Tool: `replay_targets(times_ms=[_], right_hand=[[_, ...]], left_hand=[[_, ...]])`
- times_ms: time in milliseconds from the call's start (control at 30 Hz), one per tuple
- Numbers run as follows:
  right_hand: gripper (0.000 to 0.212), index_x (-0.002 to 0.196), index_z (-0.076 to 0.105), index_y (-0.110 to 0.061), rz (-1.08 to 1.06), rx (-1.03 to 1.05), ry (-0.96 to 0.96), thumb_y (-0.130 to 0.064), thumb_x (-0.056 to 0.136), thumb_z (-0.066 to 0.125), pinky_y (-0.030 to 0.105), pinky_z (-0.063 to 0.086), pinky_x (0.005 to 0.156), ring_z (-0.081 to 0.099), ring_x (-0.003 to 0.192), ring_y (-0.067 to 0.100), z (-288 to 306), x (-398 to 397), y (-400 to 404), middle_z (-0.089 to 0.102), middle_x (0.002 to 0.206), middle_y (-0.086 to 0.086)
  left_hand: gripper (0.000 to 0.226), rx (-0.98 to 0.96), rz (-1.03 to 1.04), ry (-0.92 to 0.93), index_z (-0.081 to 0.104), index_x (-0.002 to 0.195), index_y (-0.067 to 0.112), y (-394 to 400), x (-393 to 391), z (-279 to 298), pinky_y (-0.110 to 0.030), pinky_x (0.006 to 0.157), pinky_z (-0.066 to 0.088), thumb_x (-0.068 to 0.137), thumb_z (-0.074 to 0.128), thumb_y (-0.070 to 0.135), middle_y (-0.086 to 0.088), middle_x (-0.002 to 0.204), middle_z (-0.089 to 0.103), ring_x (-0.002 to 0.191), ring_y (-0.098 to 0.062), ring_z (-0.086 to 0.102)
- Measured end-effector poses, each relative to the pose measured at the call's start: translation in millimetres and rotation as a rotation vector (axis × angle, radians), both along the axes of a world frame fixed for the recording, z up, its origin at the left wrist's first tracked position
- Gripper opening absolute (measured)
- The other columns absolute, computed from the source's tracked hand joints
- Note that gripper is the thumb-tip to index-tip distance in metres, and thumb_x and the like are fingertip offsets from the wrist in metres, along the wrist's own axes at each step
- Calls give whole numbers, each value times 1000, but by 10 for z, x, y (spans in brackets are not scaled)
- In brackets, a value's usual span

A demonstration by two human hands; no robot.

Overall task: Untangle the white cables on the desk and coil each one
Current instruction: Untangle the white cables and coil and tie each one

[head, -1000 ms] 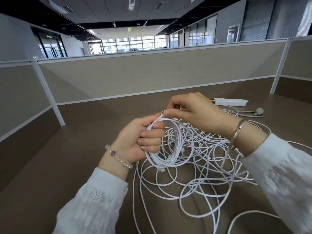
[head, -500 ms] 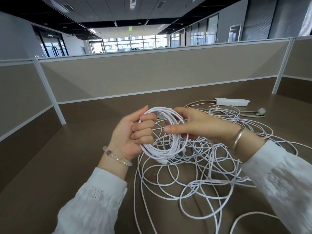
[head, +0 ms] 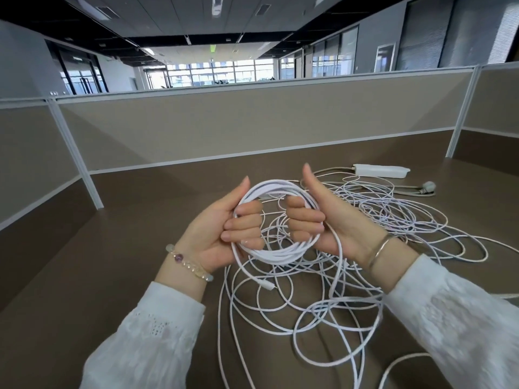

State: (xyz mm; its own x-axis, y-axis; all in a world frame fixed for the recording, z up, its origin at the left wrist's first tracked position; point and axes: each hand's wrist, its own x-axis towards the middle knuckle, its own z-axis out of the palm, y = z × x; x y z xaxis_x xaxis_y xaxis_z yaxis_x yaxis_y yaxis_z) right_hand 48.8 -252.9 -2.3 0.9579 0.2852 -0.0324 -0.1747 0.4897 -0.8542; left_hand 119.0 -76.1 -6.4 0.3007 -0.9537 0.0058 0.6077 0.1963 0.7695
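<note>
I hold a round coil of white cable (head: 276,255) upright above the desk. My left hand (head: 224,228) grips the coil's left side with its fingers curled through the loop. My right hand (head: 323,217) grips the right side the same way, thumb pointing up. A loose end with a small plug (head: 268,286) hangs from the coil's bottom. Under and to the right of the hands lies a tangle of white cables (head: 351,307) spread over the brown desk (head: 112,276).
A white power strip (head: 380,170) lies at the back right, its grey cord ending in a plug (head: 428,186). Beige partition panels (head: 252,122) wall in the desk at the back and on both sides.
My right hand has gone from pinching a strand in front of the coil to gripping the coil's right side. The coil now faces me as an open ring between both hands.
</note>
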Motion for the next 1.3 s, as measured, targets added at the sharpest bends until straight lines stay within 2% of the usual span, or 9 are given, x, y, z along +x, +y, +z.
replay_targets(times_ms=[400, 567, 667, 767, 867, 967, 1067, 1167, 1300], right_hand=[[42, 59, 39, -18, -129, -258, -76, -48, 88, 49, 15, 15, 32, 14, 32, 4, 42, -12, -44, 19, 43, -7], [42, 70, 50, -11, -187, -367, -137, -48, 90, 49, 18, 25, 35, 23, 36, 8, 69, 9, -23, 30, 46, -2], [59, 110, 59, -1, -132, -326, -126, -52, 83, 51, 32, 57, 63, 62, 68, 23, -24, -6, -23, 67, 87, 13], [62, 124, 53, -5, 63, -492, -158, -52, 82, 54, 42, 49, 95, 63, 107, 29, -169, -112, -113, 63, 122, 13], [47, 117, 58, -12, 173, -917, -220, -39, 80, 70, 35, 51, 92, 67, 96, 24, -344, -220, -190, 70, 107, 8], [34, 96, 66, -10, 90, -1096, -197, -39, 79, 71, 26, 50, 64, 59, 62, 17, -425, -242, -337, 67, 75, 4], [37, 90, 67, -9, 72, -985, -67, -46, 87, 59, 21, 36, 49, 37, 48, 12, -424, -262, -567, 46, 60, 0], [32, 87, 66, -6, -71, -738, 6, -35, 89, 53, 18, 26, 43, 22, 48, 10, -350, -254, -689, 28, 60, -2], [27, 82, 69, -9, -268, -775, -224, -30, 89, 53, 20, 19, 45, 22, 49, 10, -106, -304, -512, 28, 56, -3]], left_hand=[[41, -95, -92, 30, 46, 66, 13, -77, -29, -103, -26, 55, 44, 99, 37, 35, 5, 46, 28, 39, -11, 26], [43, -94, 58, -15, 49, 62, 17, -132, -51, -72, -20, 39, 25, 94, 42, 45, 9, 40, 16, 33, -8, 14], [43, -130, 241, -6, 45, 57, 20, -65, -11, -30, -17, 36, 17, 94, 44, 43, 10, 41, 12, 33, -8, 8], [47, -177, 441, -4, 42, 56, 21, 108, 81, 32, -16, 34, 17, 97, 37, 43, 9, 43, 8, 34, -9, 5], [50, -276, 524, 12, 44, 57, 19, 358, 291, 28, -17, 33, 23, 101, 35, 40, 10, 44, 11, 35, -8, 8], [55, -442, 270, 81, 56, 70, 8, 650, 560, -43, -26, 44, 34, 105, 29, 40, 3, 46, 27, 39, -11, 24], [58, -452, 203, 73, 57, 79, 2, 832, 648, -53, -31, 52, 35, 106, 24, 41, -3, 51, 34, 44, -16, 31], [52, -305, 465, 21, 51, 63, 14, 760, 489, 55, -22, 39, 30, 104, 33, 41, 6, 44, 21, 37, -8, 17], [49, -25, 732, -137, 37, 55, 22, 441, 248, 140, -17, 32, 15, 98, 40, 47, 11, 35, 17, 28, -4, 9]])
